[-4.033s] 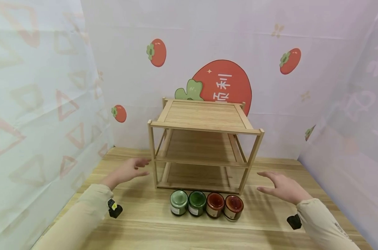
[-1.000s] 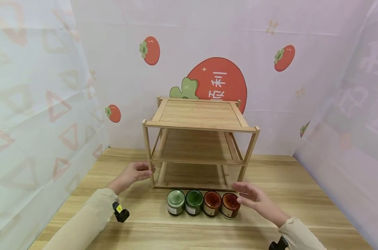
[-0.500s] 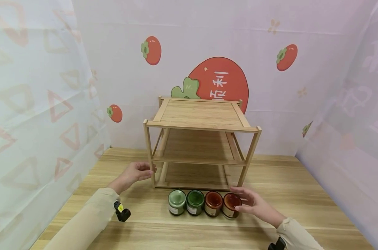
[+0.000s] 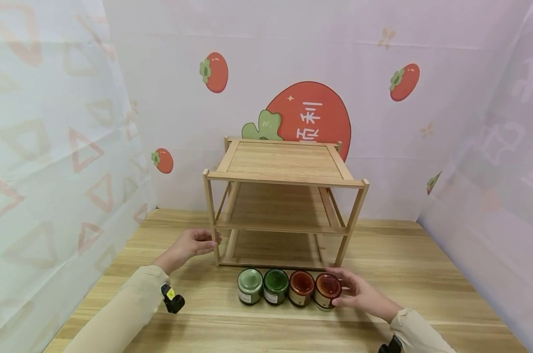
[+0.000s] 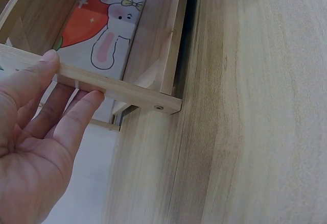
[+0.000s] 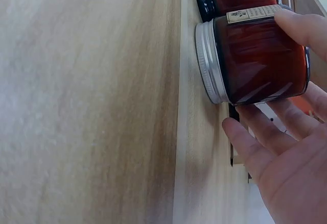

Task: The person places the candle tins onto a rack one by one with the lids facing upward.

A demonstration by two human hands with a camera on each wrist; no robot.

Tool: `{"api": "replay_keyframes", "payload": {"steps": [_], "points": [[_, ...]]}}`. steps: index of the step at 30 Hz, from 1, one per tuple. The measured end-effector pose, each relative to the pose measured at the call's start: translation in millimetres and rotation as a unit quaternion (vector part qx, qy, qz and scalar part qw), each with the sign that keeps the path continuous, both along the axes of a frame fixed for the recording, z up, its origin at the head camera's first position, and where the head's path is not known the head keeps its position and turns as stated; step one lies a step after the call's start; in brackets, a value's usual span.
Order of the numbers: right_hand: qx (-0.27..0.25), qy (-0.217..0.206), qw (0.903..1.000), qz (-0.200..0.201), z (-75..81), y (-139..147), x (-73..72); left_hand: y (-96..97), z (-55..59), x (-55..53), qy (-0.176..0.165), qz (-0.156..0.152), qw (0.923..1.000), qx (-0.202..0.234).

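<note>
My left hand (image 4: 188,247) pinches the front left post of a three-level wooden shelf (image 4: 288,159); in the left wrist view the thumb lies on one side of the post (image 5: 122,89) and the fingers on the other. My right hand (image 4: 361,294) curls round the rightmost jar (image 4: 327,289), a dark red glass jar with a paper label and a silver screw lid (image 6: 208,63) facing down. The thumb (image 6: 301,27) presses near its label, and the fingers reach behind it. To its left stand another red jar (image 4: 301,288), a dark green jar (image 4: 276,286) and a pale green jar (image 4: 250,286).
The jars stand in a row on the wood-grain table (image 4: 231,328), close before the shelf's bottom rail (image 4: 273,263). Printed cloth walls enclose the table at the back (image 4: 182,108), left (image 4: 50,162) and right (image 4: 491,162).
My right hand has moved left from beside the shelf to the rightmost red jar, its thumb closing onto it. My left hand has moved right and taken hold of the shelf post.
</note>
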State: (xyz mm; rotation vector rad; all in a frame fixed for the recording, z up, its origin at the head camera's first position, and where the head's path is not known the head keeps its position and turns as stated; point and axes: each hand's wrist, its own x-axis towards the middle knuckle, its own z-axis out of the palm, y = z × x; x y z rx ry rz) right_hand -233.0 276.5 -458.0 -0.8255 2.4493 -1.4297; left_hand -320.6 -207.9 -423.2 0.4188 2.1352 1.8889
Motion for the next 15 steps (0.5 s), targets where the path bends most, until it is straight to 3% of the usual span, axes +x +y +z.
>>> {"api": "replay_keyframes", "payload": {"steps": [7, 15], "points": [[0.042, 0.007, 0.9989, -0.021, -6.5, 3.7, -1.2, 0.1, -1.2, -1.6, 0.0, -0.001, 1.0, 0.005], [0.055, -0.015, 0.9982, -0.02, -8.4, 4.1, -3.1, 0.1, -0.7, -1.3, 0.005, -0.005, 1.0, 0.002]]}}
